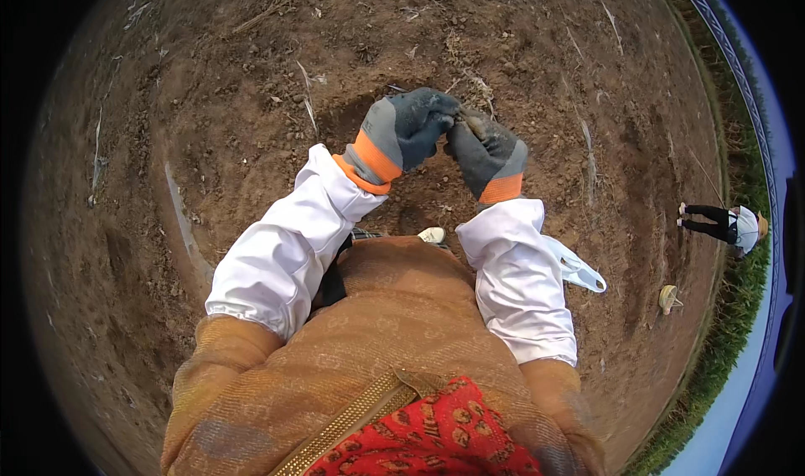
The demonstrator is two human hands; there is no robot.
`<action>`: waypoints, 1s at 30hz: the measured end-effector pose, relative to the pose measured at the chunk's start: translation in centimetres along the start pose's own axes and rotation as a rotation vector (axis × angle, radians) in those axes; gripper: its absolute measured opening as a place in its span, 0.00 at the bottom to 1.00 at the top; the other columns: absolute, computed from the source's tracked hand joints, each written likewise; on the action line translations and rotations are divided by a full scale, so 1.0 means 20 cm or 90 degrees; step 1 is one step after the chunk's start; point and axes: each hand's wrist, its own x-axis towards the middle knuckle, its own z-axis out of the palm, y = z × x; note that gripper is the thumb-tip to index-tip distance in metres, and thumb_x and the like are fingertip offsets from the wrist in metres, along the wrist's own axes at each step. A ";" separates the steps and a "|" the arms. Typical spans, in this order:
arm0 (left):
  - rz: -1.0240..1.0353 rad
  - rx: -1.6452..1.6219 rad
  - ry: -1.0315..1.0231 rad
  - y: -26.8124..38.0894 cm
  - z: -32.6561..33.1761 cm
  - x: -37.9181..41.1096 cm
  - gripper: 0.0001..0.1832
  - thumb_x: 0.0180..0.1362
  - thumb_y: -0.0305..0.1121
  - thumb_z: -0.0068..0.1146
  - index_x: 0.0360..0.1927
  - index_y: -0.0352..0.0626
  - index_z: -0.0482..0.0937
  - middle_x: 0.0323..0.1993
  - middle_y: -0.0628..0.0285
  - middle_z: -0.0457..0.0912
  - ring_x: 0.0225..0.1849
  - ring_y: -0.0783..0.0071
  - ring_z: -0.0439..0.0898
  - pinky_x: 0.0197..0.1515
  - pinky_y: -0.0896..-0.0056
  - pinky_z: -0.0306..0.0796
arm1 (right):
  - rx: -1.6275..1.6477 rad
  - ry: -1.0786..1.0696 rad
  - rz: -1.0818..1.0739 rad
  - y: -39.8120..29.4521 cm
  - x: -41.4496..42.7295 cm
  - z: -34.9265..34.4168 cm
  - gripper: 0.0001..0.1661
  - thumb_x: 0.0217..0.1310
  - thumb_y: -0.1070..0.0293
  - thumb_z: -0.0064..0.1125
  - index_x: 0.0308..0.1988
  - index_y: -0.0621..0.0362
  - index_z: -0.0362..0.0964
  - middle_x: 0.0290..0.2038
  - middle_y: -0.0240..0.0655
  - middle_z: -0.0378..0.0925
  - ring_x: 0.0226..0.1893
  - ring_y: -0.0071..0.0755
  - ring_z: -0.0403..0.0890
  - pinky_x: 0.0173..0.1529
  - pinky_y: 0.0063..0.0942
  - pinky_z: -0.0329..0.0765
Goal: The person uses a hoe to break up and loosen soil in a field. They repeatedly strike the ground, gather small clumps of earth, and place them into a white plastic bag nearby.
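Observation:
Both my hands wear grey rubber-coated work gloves with orange cuffs, and they meet in front of me above the bare soil [415, 193]. My right hand [487, 149] is closed on a small brownish, dirt-coloured object [476, 126], too small and blurred to name. My left hand [412, 127] has its fingers curled, and their tips reach the right fingers beside that object. Whether the left fingers also pinch it is hidden. Just beyond the left glove a thin greyish sliver [397, 88] shows; I cannot tell what it belongs to.
A white plastic bag [582, 271] is beside my right forearm. Dry stalks [481, 89] and strips of pale film [179, 208] lie on the soil. Farther right are a basket [668, 300] and a person in a straw hat [729, 224], near green plants [742, 300].

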 end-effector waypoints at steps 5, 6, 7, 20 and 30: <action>0.124 0.035 0.047 -0.03 0.02 0.00 0.11 0.52 0.21 0.48 0.40 0.39 0.76 0.30 0.61 0.79 0.26 0.81 0.76 0.25 0.79 0.72 | 0.223 -0.113 0.146 -0.03 0.00 -0.05 0.15 0.58 0.66 0.46 0.41 0.64 0.72 0.29 0.37 0.76 0.24 0.27 0.77 0.27 0.22 0.74; 0.107 0.019 0.042 -0.03 0.03 0.00 0.12 0.51 0.20 0.48 0.40 0.39 0.76 0.30 0.61 0.79 0.26 0.81 0.76 0.26 0.79 0.72 | 0.254 -0.123 0.147 -0.03 -0.01 -0.06 0.16 0.59 0.66 0.45 0.42 0.64 0.71 0.30 0.37 0.76 0.25 0.28 0.77 0.28 0.22 0.74; 0.091 0.004 0.037 -0.02 0.03 0.00 0.13 0.51 0.19 0.47 0.40 0.39 0.76 0.30 0.62 0.79 0.26 0.81 0.76 0.26 0.79 0.71 | 0.286 -0.134 0.148 -0.03 -0.01 -0.06 0.17 0.59 0.65 0.45 0.42 0.65 0.71 0.31 0.38 0.76 0.25 0.28 0.77 0.28 0.23 0.74; 0.097 -0.020 -0.004 -0.06 0.04 0.05 0.15 0.49 0.20 0.52 0.43 0.40 0.75 0.30 0.63 0.78 0.30 0.79 0.76 0.32 0.78 0.72 | 0.421 -0.257 0.154 0.03 0.04 -0.09 0.16 0.58 0.66 0.47 0.45 0.62 0.68 0.30 0.33 0.75 0.26 0.23 0.76 0.30 0.20 0.74; 0.044 0.114 -0.026 -0.04 0.01 0.05 0.20 0.49 0.20 0.55 0.48 0.39 0.71 0.30 0.64 0.78 0.30 0.80 0.75 0.32 0.79 0.69 | -0.581 -0.323 0.408 0.95 -0.18 -0.82 0.12 0.47 0.63 0.58 0.33 0.55 0.69 0.29 0.34 0.76 0.24 0.29 0.78 0.24 0.28 0.72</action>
